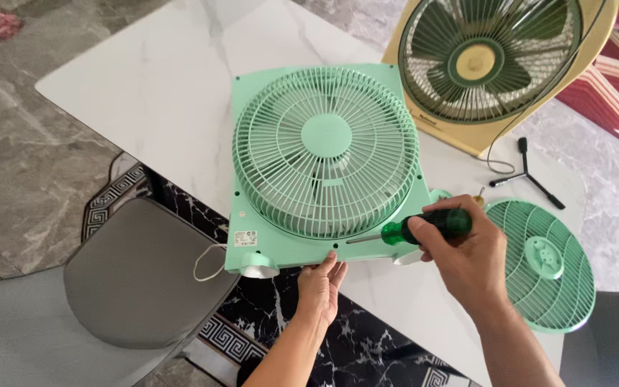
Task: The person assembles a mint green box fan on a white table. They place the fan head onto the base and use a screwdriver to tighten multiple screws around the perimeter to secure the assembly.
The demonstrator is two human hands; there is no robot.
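fan (324, 165): mint box fan flat on white table (145, 93), frame centre
right hand (467, 251): I see it closed around green screwdriver (424, 226), tip at fan's lower edge
left hand (320, 287): fingers flat on fan's bottom rim, holding nothing
step: I judge driving a lower-edge screw
next: keep tip seated, fan steady
loose grille (542, 261): lower right

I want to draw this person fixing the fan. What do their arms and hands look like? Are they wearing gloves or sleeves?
No gloves and no sleeves show. Both forearms are bare all the way to the bottom edge of the picture. The left hand and the right hand are bare too, with short, plain fingernails. I see no rings, watch or bracelet on either wrist or hand.
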